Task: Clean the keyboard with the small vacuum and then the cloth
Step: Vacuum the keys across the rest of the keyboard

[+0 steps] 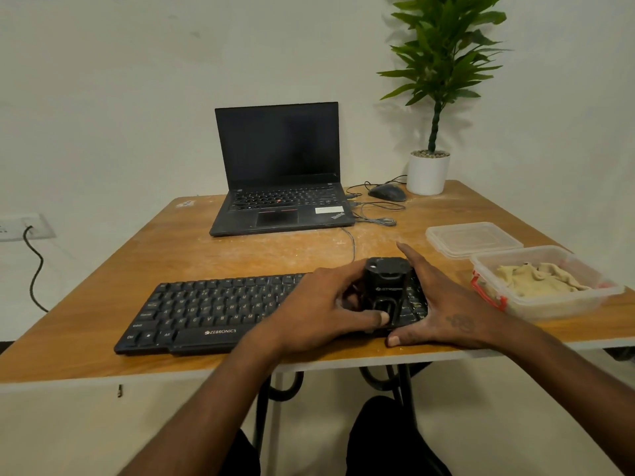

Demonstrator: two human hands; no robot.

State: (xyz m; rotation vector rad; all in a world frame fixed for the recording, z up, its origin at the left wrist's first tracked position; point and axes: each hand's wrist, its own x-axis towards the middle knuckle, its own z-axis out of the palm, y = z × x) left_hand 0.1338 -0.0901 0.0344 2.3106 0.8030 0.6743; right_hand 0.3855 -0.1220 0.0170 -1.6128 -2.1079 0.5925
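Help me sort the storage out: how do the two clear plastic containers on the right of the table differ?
The nearer container holds a crumpled beige cloth; the farther container looks to hold nothing. The nearer one is deeper, the farther one shallow and flat. The nearer one shows a red clip at its left end; the farther one shows none. Both are clear, rectangular plastic and sit on the wooden table, right of the keyboard.

Bare table (pixel 103 304) left of keyboard (pixel 206 314); containers (pixel 546 286) close on its right.
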